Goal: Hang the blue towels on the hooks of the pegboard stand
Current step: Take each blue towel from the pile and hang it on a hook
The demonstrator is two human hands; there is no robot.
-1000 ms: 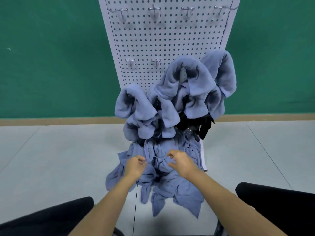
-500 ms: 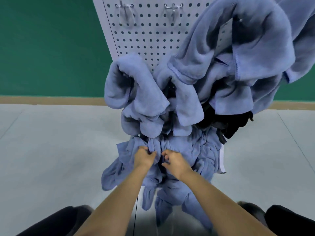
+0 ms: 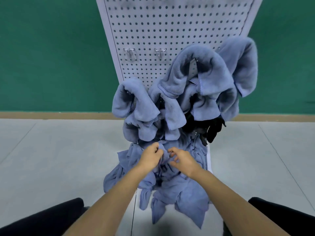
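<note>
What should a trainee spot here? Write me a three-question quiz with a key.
1. True or false: the left hand and right hand are both at the thin blue cloths low on the pegboard stand.
2. How many bare hooks show in the row left of the thick towels? A one, B two, C five.
3. Fill in: the dangling items under the right-side towels are coloured ____.
Key: 1 true; 2 B; 3 black.

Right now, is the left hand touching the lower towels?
Touching. Head view: the left hand pinches a fold of the lower towels, with no gap between them.
</note>
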